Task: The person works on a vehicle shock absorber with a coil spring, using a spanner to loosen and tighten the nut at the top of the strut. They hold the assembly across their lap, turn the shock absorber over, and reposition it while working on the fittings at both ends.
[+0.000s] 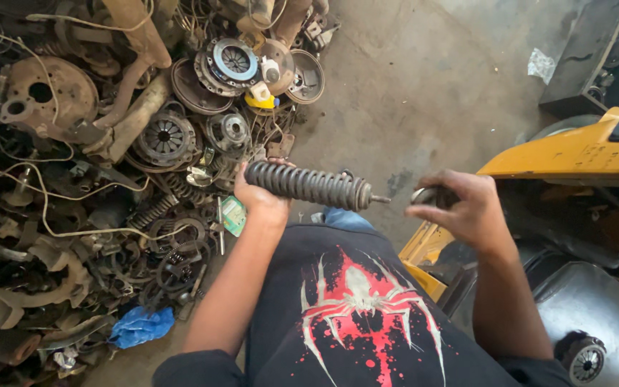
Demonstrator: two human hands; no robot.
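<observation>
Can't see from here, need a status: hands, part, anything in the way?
Left hand shut on ribbed coil strut, held level. Right hand shut on small round cap, just off rod tip. Scrap pile left, clear of hands.

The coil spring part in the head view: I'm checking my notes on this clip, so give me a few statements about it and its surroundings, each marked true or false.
1. The left hand grips the ribbed coil spring part at one end. True.
2. The spring part lies on the floor. False: it is held up in the air, roughly level, its thin rod tip pointing toward the right hand.
3. The right hand holds a small round dark part. True, though what kind of part cannot be told.
4. The scrap pile lies on the person's right. False: it lies on the left.
5. A blue crumpled rag lies at the pile's near edge. True.
</observation>
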